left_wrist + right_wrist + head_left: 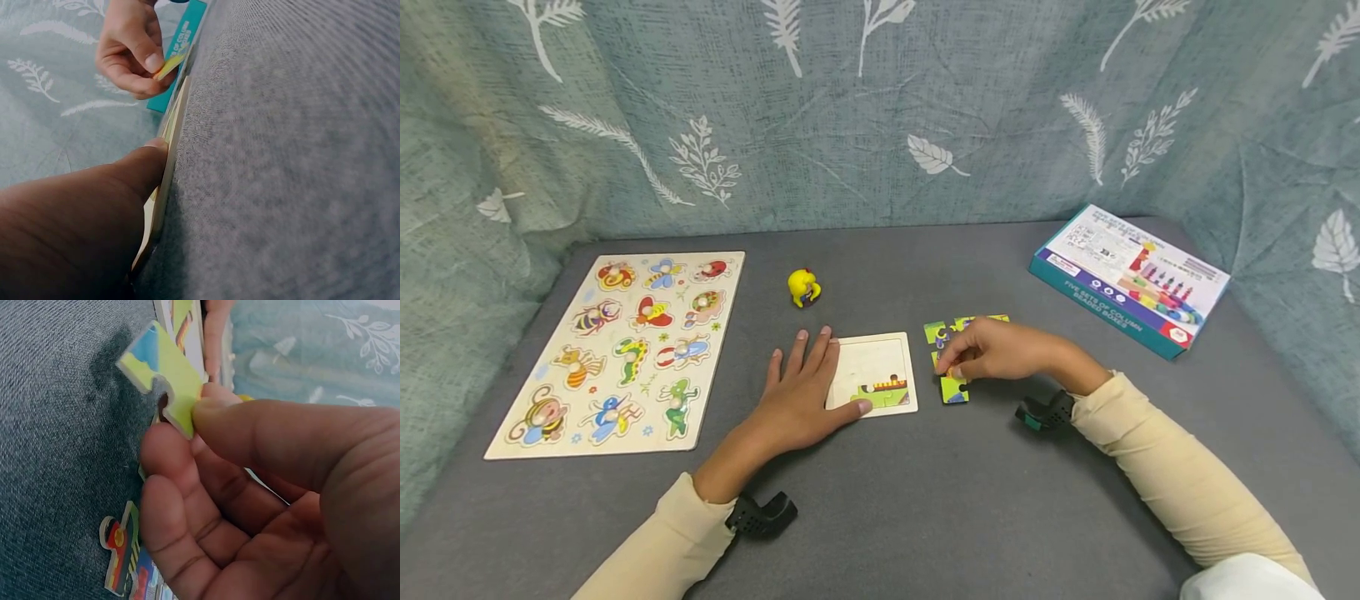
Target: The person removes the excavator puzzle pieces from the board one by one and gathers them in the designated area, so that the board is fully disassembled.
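My left hand (797,398) lies with spread fingers over the left side of a small wooden puzzle tray (867,357); its thumb reaches onto the bottom edge. Fitted pieces (887,393) with a red and yellow picture on green fill the tray's lower right part. Between thumb and fingers, my right hand (1003,350) pinches a jigsaw piece (172,378), yellow-green with a blue corner, raised off the table in the right wrist view. Loose jigsaw pieces (936,332) lie beside and partly under that hand, right of the tray.
A large wooden insect puzzle board (647,350) lies at the left. Behind the tray stands a small yellow toy (804,287). A teal and white box (1131,279) sits at the back right. A patterned curtain (865,125) hangs behind the grey table.
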The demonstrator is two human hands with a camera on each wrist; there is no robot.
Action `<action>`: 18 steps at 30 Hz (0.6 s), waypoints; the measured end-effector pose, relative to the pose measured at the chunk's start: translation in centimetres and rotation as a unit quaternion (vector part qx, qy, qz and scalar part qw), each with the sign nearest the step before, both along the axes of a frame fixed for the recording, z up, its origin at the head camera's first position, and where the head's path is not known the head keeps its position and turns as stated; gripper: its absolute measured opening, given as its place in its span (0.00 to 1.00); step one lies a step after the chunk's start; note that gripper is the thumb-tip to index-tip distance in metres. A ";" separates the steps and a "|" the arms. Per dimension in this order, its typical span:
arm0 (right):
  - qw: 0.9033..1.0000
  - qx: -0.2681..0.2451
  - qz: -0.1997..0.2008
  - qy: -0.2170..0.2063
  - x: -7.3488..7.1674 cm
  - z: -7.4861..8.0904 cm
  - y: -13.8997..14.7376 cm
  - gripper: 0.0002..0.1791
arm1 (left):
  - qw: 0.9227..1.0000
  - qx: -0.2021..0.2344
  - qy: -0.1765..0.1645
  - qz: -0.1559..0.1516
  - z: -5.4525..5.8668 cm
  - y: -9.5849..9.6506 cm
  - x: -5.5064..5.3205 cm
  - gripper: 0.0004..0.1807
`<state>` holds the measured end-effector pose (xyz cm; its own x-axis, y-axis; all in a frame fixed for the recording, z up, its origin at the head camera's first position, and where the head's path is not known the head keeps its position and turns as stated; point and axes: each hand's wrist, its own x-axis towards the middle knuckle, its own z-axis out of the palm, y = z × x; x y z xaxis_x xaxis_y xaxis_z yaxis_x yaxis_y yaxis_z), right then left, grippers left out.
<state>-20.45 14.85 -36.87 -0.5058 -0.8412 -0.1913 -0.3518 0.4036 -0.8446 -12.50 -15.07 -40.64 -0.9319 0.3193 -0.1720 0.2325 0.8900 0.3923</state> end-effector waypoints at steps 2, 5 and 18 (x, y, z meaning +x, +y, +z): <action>1.000 0.007 0.001 -0.011 0.1 0.1 -0.1 0.11 | 1.000 0.001 -0.001 0.000 0.0 0.0 0.0 0.56; 1.000 0.012 0.004 -0.015 0.1 0.2 -0.1 0.10 | 1.000 0.001 -0.001 0.000 0.0 0.0 0.0 0.56; 1.000 0.015 0.013 -0.010 -0.6 0.0 0.4 0.11 | 1.000 0.001 -0.001 0.002 -0.1 0.0 -0.1 0.56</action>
